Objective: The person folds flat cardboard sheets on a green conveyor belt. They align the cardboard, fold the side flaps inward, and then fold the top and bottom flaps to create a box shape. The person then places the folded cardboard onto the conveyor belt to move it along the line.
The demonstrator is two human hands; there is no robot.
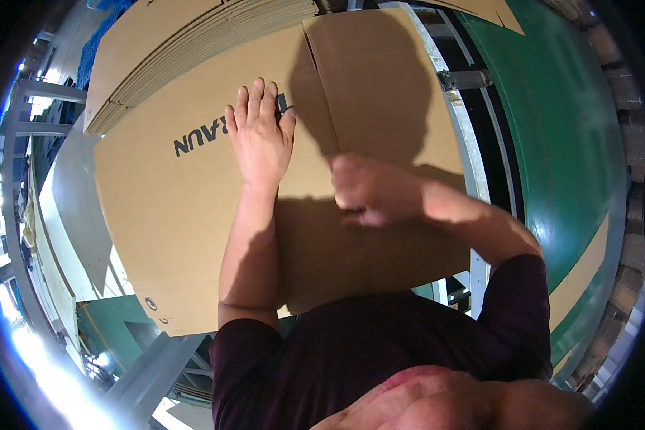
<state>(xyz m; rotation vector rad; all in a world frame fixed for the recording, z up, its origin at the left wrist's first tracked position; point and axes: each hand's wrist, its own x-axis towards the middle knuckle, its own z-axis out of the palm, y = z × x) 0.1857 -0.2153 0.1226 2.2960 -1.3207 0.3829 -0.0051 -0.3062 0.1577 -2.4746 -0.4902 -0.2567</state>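
Observation:
A large flattened cardboard box (172,215) lies in front of me, with dark printed lettering on it. My left hand (259,140) rests flat on it over part of the lettering, fingers stretched out and thumb apart. To its right, my right hand (371,188) is curled closed at the near end of a slot (315,64) cut into the board. It is slightly blurred, and whatever its fingers may hold is hidden. The shadow of my head falls over the far right part of the board, and another shadow covers its near part.
At the far left lies a stack of flattened cardboard boxes (201,50). Along the right side runs a metal frame (505,143) with a dark gap, beside a green floor (562,143). A cardboard strip (580,279) lies on that floor. A grey metal beam (154,369) stands at lower left.

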